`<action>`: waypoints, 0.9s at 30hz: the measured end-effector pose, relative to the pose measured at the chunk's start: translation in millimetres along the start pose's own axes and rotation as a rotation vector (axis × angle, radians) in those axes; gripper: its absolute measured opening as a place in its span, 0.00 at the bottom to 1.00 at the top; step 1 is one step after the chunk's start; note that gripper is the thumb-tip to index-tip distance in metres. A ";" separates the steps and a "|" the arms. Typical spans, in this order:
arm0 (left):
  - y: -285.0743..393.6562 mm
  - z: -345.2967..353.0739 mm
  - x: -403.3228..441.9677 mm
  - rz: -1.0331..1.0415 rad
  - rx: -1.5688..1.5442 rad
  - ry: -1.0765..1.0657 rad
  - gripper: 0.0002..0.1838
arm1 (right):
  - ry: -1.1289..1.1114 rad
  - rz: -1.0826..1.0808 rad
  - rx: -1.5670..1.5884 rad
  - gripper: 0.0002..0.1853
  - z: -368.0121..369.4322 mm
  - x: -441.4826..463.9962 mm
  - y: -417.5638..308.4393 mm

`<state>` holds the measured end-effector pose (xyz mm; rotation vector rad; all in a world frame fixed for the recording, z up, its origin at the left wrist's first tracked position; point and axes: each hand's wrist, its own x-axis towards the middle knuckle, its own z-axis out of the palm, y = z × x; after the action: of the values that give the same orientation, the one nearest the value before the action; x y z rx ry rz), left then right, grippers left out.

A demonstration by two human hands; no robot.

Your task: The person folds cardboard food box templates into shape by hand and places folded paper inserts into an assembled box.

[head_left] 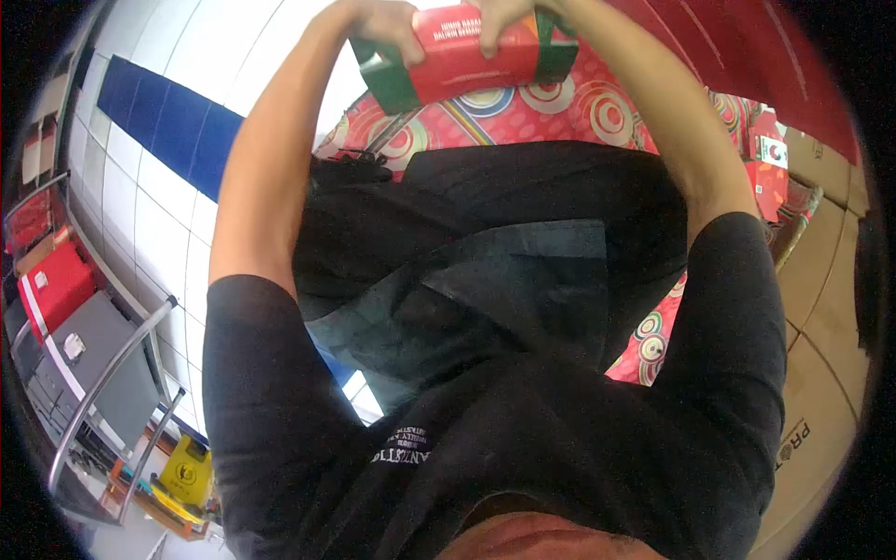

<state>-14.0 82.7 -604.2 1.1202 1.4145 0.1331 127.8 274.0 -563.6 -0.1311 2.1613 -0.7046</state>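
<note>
At the top of the head view, a red and green box with white print is held between both hands, partly cut off by the frame's edge. My left hand grips its left part, thumb against the near face. My right hand holds it right of the middle, its thumb also on that face. Some fingers of both hands are hidden behind the box or outside the view. Beneath the box lies a red patterned cloth, next to my legs in dark clothing.
White tiles with a blue strip lie at the left. Further left stand a metal-framed rack, a red box and a yellow object. Large cardboard boxes line the right side, near smaller red packages.
</note>
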 end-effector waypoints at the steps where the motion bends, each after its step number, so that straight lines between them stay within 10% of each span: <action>1: 5.9 -8.4 -0.9 -0.076 -0.006 0.032 0.22 | 0.042 0.017 0.016 0.29 -8.1 12.6 12.8; 6: -1.1 -35.1 12.0 -0.188 0.169 0.207 0.31 | 0.082 0.365 -0.007 0.31 -21.1 22.9 -4.9; 20: 3.9 5.7 34.9 -0.146 0.836 0.621 0.42 | 0.406 0.318 -0.266 0.39 5.4 13.1 -1.7; 27: 66.7 125.2 -53.6 -0.037 0.633 0.669 0.22 | 0.328 -0.015 -0.161 0.30 108.1 -76.8 -56.7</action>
<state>110.6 14.9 -550.3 1.6567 2.1618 0.0280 250.3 204.0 -533.6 -0.1230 2.5333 -0.5919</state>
